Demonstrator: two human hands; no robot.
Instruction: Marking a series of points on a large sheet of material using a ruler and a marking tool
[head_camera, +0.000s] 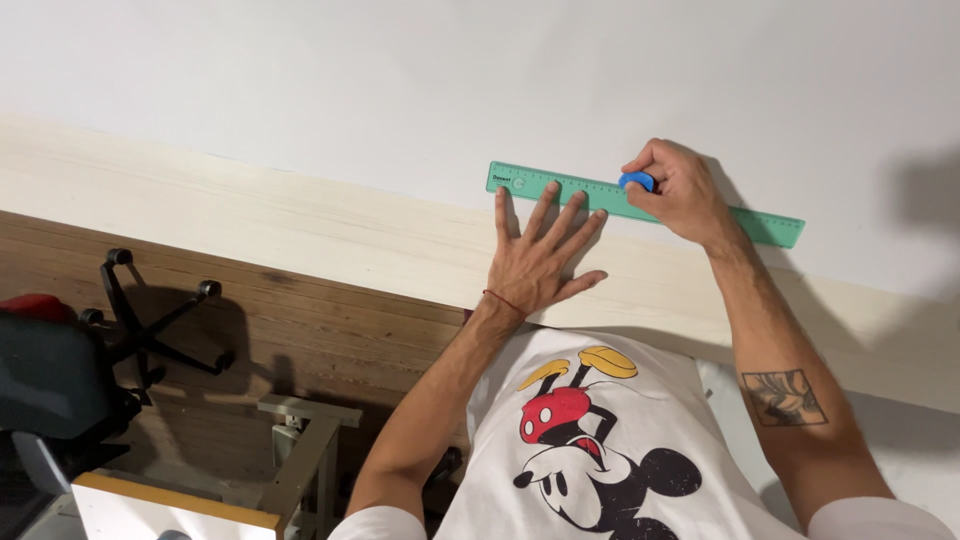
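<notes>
**A:** What does the head view show?

**B:** Looking down, a person leans over a white sheet (480, 80) lying on a pale wooden board (250, 225). A green ruler (770, 228) lies flat on the sheet, just above the board's edge. The left hand (540, 262) is spread open, fingers splayed, fingertips pressing the ruler's left part. The right hand (678, 190) is closed around a small blue tool (637, 181), held against the ruler's upper edge near its middle. The two hands are near each other but apart.

**A:** Which way does the ruler run?

**B:** Its long axis runs from left to right, dipping slightly to the right, roughly parallel to the board's edge. Its left end sits above the left fingertips; its right end points past the right wrist.

**A:** How is this step best done?

**B:** As I judge it, keep steady downward pressure through the left fingers so the ruler cannot pivot, and keep the blue tool flush against the edge, moving along the ruler's length. I cannot tell what kind of tool it is.

**A:** Anything else?

**B:** An office chair (60, 380) stands on the wooden floor (330, 330) at lower left.
</notes>
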